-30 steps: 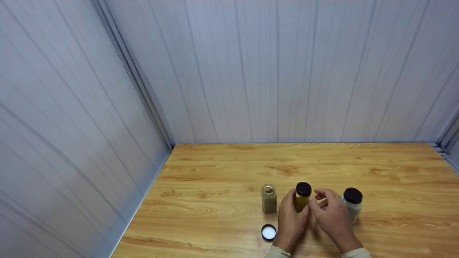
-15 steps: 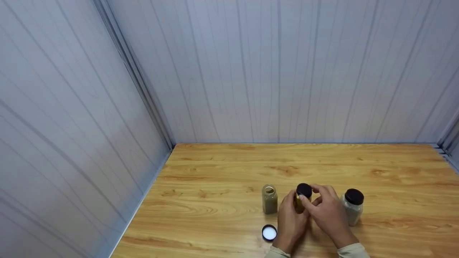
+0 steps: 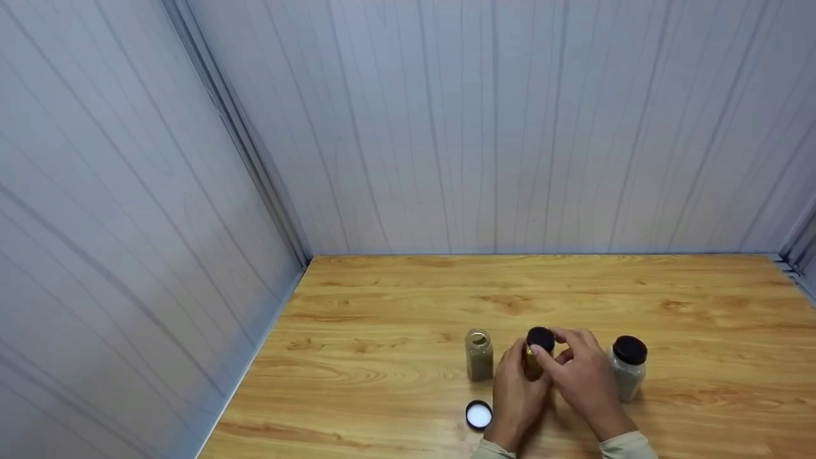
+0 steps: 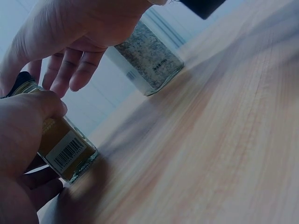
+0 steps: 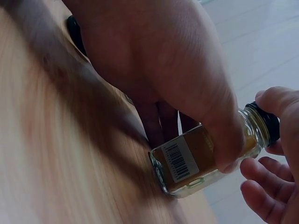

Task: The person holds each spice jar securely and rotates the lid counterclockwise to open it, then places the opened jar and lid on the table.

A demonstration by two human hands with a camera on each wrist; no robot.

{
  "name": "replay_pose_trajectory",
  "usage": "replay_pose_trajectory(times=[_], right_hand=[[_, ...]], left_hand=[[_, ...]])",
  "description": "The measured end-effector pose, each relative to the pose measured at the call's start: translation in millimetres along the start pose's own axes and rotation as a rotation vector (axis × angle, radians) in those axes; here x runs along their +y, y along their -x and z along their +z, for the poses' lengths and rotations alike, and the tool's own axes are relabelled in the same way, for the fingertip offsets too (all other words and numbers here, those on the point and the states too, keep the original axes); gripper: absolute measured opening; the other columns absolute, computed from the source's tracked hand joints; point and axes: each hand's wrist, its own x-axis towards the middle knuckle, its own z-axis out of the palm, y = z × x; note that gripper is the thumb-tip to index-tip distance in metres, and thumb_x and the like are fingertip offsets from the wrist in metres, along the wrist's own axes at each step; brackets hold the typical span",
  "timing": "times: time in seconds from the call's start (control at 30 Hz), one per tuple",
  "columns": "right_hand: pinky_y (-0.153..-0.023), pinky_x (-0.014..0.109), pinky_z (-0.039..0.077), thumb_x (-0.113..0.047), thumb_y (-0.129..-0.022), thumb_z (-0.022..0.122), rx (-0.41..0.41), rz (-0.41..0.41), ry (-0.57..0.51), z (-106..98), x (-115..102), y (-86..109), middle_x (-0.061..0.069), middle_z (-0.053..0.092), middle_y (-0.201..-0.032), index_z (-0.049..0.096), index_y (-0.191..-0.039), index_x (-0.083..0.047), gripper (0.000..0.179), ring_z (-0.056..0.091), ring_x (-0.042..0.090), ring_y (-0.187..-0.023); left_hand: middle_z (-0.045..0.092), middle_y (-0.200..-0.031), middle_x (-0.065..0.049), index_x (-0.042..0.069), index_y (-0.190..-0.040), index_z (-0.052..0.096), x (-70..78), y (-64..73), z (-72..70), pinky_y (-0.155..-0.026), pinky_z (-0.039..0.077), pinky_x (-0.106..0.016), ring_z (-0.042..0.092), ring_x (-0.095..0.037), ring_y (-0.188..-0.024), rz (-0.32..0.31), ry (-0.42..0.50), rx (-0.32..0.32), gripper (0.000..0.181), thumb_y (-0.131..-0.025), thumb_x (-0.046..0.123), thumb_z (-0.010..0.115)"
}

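Note:
My left hand (image 3: 517, 396) grips a small square glass jar (image 5: 187, 161) around its body; yellow-brown powder and a white barcode label show through the glass. On top is a black screw lid (image 3: 540, 338), which my right hand (image 3: 590, 380) pinches between thumb and fingers. In the left wrist view the same jar (image 4: 70, 151) stands with its base at the table surface. To the left stands a lidless glass jar (image 3: 479, 363) of greyish-green contents. Its neighbour on the table is a loose black lid (image 3: 479, 415), white inside facing up.
Right beside my right hand stands a bigger glass jar (image 3: 628, 370) with a black lid and speckled grey contents. The wooden table (image 3: 382, 306) meets pale panelled walls (image 3: 408, 127) at its back and left edges.
My right hand has come in leftward from beside the jar, and its thumb and fingers now pinch the black lid. The left hand keeps its grip on the jar.

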Motion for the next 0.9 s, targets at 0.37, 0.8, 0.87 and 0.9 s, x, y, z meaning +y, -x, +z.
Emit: replay_pose_trajectory(times=[0.37,0.8,0.87,0.9], right_hand=[[-0.058,0.027,0.051,-0.015,-0.083,0.084,0.068,-0.135,-0.081,-1.7,2.9,-1.4,0.004,0.066,-0.104,0.07,-0.116,-0.006,0.037,0.061,0.012,-0.069],[-0.056,0.025,0.052,-0.006,-0.084,0.079,0.075,-0.219,-0.096,-1.6,5.4,1.6,0.005,0.068,-0.11,0.072,-0.113,-0.006,0.03,0.061,0.008,-0.067],[-0.056,0.026,0.052,-0.006,-0.083,0.079,0.075,-0.24,-0.087,-0.9,5.6,1.4,0.007,0.067,-0.111,0.072,-0.113,-0.005,0.03,0.06,0.008,-0.067],[-0.055,0.026,0.051,-0.006,-0.083,0.08,0.079,-0.25,-0.078,-0.4,5.6,1.6,0.008,0.067,-0.11,0.072,-0.112,-0.004,0.03,0.06,0.009,-0.067]], left_hand=[[0.065,-0.113,0.008,0.024,-0.124,0.062,0.2,-3.1,-0.1,-0.092,0.05,-0.033,0.06,-0.01,-0.106,0.002,0.001,-0.033,0.04,-0.091,0.044,0.072],[0.064,-0.119,0.009,0.026,-0.129,0.061,-0.5,-1.4,-0.9,-0.097,0.049,-0.035,0.059,-0.01,-0.112,-0.056,0.023,-0.053,0.045,-0.088,0.033,0.079],[0.064,-0.12,0.009,0.026,-0.129,0.061,-1.1,-1.2,-0.7,-0.097,0.049,-0.035,0.059,-0.011,-0.113,-0.052,0.026,-0.049,0.045,-0.087,0.032,0.079],[0.064,-0.119,0.009,0.026,-0.129,0.062,-1.5,-1.1,-0.7,-0.097,0.048,-0.035,0.059,-0.011,-0.113,-0.051,0.03,-0.048,0.045,-0.088,0.032,0.078]])
